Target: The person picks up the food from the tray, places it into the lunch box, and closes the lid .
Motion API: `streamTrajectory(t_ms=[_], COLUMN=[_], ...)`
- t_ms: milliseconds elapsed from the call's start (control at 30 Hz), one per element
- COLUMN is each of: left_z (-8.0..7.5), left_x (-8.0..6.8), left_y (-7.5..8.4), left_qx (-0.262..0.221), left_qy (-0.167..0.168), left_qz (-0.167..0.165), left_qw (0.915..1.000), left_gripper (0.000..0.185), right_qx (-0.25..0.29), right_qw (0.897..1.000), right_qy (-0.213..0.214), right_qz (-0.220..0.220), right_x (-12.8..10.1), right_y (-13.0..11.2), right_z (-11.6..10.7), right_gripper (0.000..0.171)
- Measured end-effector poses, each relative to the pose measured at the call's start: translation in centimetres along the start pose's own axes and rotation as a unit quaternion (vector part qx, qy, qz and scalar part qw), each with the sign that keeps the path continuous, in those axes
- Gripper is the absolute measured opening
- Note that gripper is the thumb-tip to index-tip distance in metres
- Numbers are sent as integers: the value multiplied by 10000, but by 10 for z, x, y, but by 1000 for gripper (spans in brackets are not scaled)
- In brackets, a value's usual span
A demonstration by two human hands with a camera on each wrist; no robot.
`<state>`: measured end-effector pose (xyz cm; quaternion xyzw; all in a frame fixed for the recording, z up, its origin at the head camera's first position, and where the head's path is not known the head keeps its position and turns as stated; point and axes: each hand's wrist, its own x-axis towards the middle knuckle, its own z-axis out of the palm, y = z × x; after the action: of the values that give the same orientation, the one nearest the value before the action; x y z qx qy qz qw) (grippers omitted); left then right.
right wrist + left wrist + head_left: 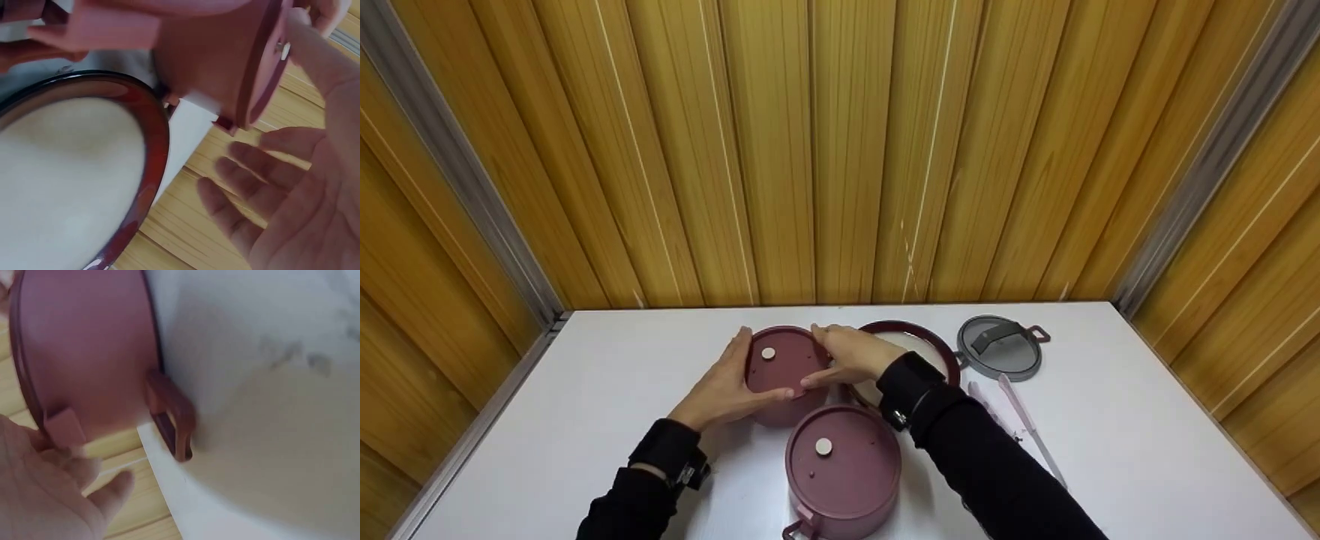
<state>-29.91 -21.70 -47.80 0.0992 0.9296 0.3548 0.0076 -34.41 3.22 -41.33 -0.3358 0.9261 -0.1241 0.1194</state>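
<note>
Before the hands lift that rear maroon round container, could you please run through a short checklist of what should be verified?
1. Left hand on the rear maroon round plastic container: ok, fingers curl round its left side.
2. Right hand on it: ok, it grips the right edge.
3. Lid seated: cannot tell; wrist views are blurred.
4. Front maroon round lidded container apart from it: not ok, they look touching.
5. Dark-red-rimmed open bowl close behind the right hand: not ok, crowded.
6. Grey round lid out of the way: ok, lying to the right.
</note>
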Motion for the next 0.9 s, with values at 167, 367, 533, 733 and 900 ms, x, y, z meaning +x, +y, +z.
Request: streamTrajectory(t_ms=[167,367,533,733,900], left_z=[8,11,10,8,8], left_x=[2,2,2,2,3], left_y=[5,5,5,5,4], left_qx=[637,1138,1174,1155,1040], left_qy=[154,156,135,30,-14], left_qz=[31,219,217,192,143], left_qw=[9978,9931,9928,9931,9945], left_gripper=[135,131,131,134,134], right_qx=[-99,-146,-20,286,619], right_qw=[9993,9991,9992,9986,9969], right_qy=[-351,-385,-375,-408,-467], right_qz=[68,99,-129,-179,-157], right_x=[2,6,8,10,11], right_y=[7,18,22,24,24], right_z=[9,18,21,21,21], right_gripper=[98,101,106,110,110])
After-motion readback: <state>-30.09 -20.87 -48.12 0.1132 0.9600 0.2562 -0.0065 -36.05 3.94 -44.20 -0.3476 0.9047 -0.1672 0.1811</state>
